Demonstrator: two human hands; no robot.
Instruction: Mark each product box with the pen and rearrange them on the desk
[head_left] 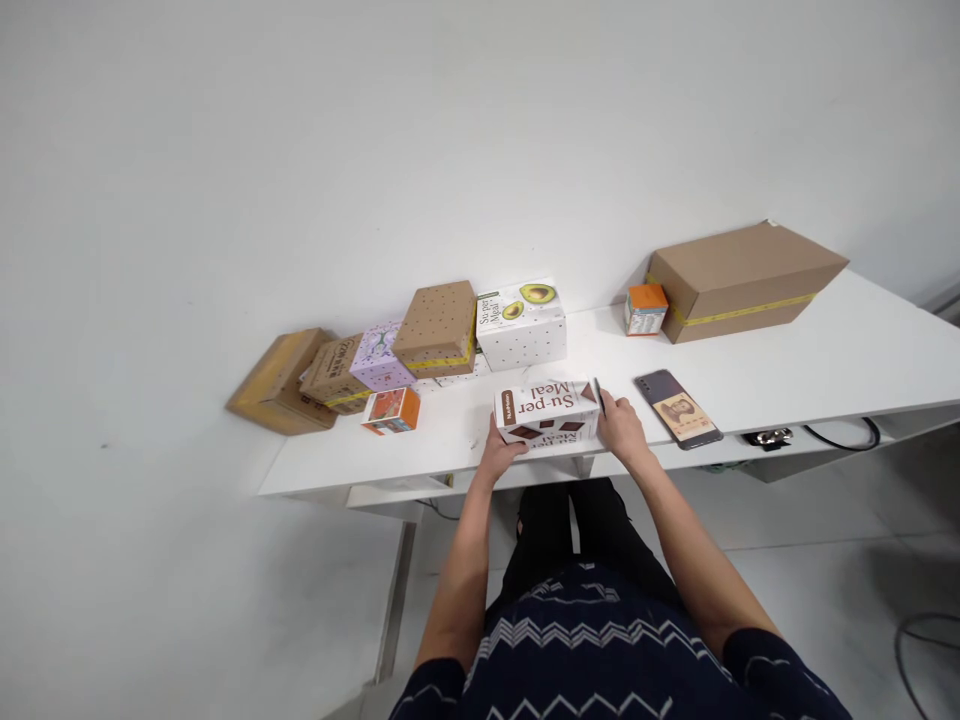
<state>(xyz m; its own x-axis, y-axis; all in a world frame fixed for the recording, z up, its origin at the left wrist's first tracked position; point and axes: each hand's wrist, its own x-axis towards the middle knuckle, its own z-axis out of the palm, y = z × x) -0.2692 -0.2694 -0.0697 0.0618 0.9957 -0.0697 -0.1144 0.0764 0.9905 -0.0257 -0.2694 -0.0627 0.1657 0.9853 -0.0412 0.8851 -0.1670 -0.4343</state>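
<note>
A white "Su-per Meal" box with brown chocolate pictures lies near the table's front edge, its lettering upside down to me. My left hand grips its left end, thumb along the near side. At the box's right end, my right hand is closed around a thin dark pen-like tool. The tool points away from me, close against the box; its exact kind is too small to make out. Just right of that hand, a phone with a picture on its back lies on the table.
Against the wall stand a white avocado box, a dotted brown box, a purple box and brown cartons. Small orange-and-white boxes sit left and right. A long carton occupies the white table's right side.
</note>
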